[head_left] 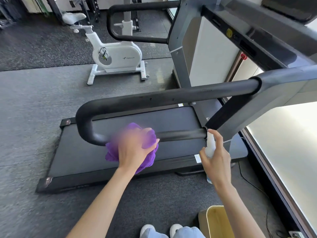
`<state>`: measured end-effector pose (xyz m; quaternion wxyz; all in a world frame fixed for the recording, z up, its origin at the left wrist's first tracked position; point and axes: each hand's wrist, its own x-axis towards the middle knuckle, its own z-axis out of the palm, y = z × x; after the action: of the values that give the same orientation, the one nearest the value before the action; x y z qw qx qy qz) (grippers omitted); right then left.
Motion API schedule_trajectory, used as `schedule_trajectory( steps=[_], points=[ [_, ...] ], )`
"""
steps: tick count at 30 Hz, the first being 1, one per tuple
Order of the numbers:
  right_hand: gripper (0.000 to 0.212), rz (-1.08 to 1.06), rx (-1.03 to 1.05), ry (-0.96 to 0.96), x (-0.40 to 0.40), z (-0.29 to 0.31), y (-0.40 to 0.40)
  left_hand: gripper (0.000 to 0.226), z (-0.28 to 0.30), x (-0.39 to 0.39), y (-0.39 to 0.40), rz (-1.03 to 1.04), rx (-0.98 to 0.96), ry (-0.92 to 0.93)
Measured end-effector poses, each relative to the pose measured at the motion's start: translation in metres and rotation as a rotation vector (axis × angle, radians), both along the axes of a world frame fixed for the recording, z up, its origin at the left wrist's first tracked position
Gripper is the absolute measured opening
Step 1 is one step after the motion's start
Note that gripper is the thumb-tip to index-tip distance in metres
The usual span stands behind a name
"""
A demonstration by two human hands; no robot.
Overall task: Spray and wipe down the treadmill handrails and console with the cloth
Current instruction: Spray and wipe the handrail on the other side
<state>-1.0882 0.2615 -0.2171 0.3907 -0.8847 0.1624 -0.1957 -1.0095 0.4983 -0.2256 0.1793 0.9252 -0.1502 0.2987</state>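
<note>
the treadmill handrail nearest the person is a black u-shaped bar: an upper run coming off the grey upright, a bend at the left end, and a lower run that returns to the frame low down on the right. it stands above the running belt, and the purple cloth is bunched on the lower run just right of the bend.

the step in hand looks like wiping this near handrail. the left hand is blurred, which suggests a rubbing stroke along the bar. its fingers are curled over the cloth and grip it against the rail, with the thumb tip showing on the right side; how tightly they close around the bar underneath cannot be told through the blur.

the right hand holds a small white spray bottle upright at the right end of the lower run, beside the joint with the frame. the fingers wrap the bottle body and the forefinger is raised over the top, near the nozzle; whether it is pressing cannot be told.

the next move, as a judgement, calls for carrying the cloth rightwards along the lower run toward the bottle, then around the bend and up the upper run. the far handrail and the console above right still seem to need doing.

a white exercise bike stands beyond the treadmill, and a yellow bin sits by the person's feet.
</note>
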Motion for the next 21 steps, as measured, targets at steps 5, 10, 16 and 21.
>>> schedule_trajectory(
  steps=[5, 10, 16, 21],
  points=[
    [0.062, -0.007, 0.062, -0.022, 0.012, -0.015, 0.011, 0.042, 0.004, -0.024, 0.024, 0.039, -0.020, 0.002],
    [0.062, -0.019, 0.066, -0.034, 0.020, -0.021, 0.016, 0.042, 0.006, -0.032, 0.032, 0.056, -0.042, 0.002],
    [0.066, 0.111, 0.017, 0.031, 0.018, -0.015, 0.030, 0.043, 0.013, -0.035, 0.036, 0.095, -0.110, 0.019],
    [0.066, 0.254, -0.024, 0.016, 0.018, -0.010, 0.070, 0.042, 0.010, -0.044, 0.051, 0.145, -0.173, 0.001]
  ],
)
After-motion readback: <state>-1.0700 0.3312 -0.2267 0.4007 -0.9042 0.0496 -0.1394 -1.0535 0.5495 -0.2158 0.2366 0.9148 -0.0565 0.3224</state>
